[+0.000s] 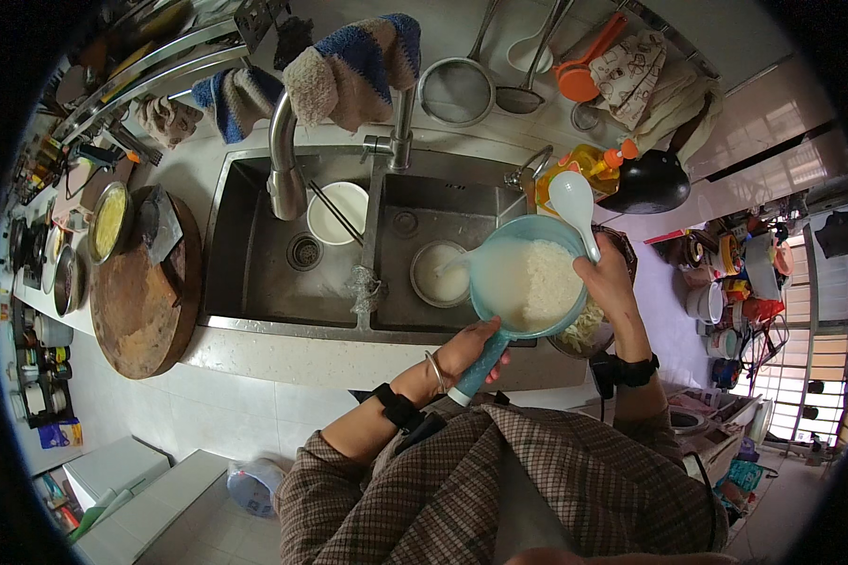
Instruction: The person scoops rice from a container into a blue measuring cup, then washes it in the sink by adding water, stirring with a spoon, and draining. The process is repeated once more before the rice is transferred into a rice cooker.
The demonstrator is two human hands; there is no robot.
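My left hand (472, 351) grips the handle of a teal plastic pan-shaped container (482, 289), tilted over the right sink basin. White rice grains (552, 286) lie in its right part, with cloudy water beside them. A whitish stream runs from its left lip into a round metal bowl (418, 274) in the basin, which holds cloudy liquid. My right hand (605, 272) is at the container's right rim and holds a white spoon (572, 198), its bowl pointing up and away from me. Some of my right fingers are hidden.
A steel double sink (215, 212) has a faucet (283, 162) over its left basin, where a white bowl (338, 233) with dark chopsticks (332, 208) stands. Steel wool (366, 288) lies on the divider. Left is a round wooden chopping block (131, 318) with a cleaver (161, 226); right, a dish soap bottle (565, 166).
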